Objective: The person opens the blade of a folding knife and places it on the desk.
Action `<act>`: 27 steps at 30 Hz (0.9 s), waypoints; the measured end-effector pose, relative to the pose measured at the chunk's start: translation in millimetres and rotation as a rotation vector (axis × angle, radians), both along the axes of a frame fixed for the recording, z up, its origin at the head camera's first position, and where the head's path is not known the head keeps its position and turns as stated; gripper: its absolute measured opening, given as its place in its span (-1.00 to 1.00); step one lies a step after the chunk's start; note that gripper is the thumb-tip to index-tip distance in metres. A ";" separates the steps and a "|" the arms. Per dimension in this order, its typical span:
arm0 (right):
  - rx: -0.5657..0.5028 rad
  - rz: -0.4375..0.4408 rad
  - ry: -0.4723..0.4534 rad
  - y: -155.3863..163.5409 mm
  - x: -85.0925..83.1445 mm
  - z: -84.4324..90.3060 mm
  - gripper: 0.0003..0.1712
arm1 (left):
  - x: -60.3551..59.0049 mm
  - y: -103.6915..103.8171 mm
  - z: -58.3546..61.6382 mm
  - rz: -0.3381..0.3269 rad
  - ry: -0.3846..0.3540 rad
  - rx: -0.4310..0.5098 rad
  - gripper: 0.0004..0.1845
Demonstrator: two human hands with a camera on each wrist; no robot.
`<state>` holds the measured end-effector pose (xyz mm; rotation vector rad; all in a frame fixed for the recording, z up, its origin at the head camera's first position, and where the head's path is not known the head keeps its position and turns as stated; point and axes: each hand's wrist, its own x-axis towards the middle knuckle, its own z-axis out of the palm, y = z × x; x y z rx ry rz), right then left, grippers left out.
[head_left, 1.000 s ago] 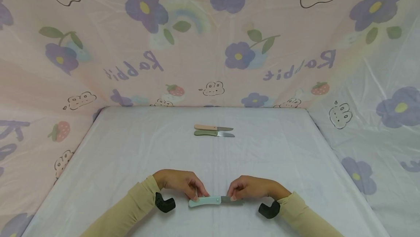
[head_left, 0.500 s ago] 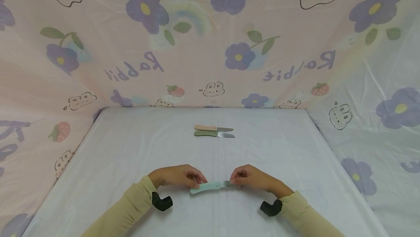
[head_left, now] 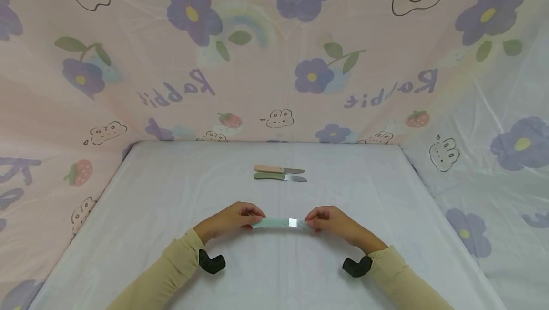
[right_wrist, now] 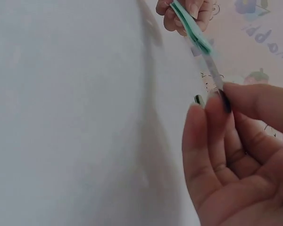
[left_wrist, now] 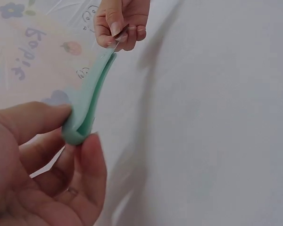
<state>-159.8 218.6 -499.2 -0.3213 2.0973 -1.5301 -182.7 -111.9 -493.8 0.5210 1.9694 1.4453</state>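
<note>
A folding knife with a mint-green handle [head_left: 273, 223] and a shiny blade [head_left: 297, 223] is unfolded and held level above the white table. My left hand [head_left: 240, 218] pinches the end of the handle between thumb and fingers; the left wrist view shows the slot along the handle [left_wrist: 92, 96]. At the other end, my right hand [head_left: 332, 222] pinches the blade near its tip. In the right wrist view the blade [right_wrist: 214, 73] runs from my thumb and fingers toward the handle, and the tip is partly covered.
Farther back on the table [head_left: 193, 181] lie two more knives side by side, one with a peach handle [head_left: 269, 169] and one with an olive-green handle [head_left: 269, 176]. Both blades point right. A patterned cloth [head_left: 257, 76] rises behind the table and at both sides.
Both hands have lifted the mint-green knife off the table and moved it farther forward, toward the other two knives. Those two have stayed in place.
</note>
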 end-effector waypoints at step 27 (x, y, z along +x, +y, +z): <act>-0.144 -0.410 -0.071 -13.0 -58.9 -1.0 -0.69 | -58.0 18.7 -18.1 0.552 0.013 0.150 -0.80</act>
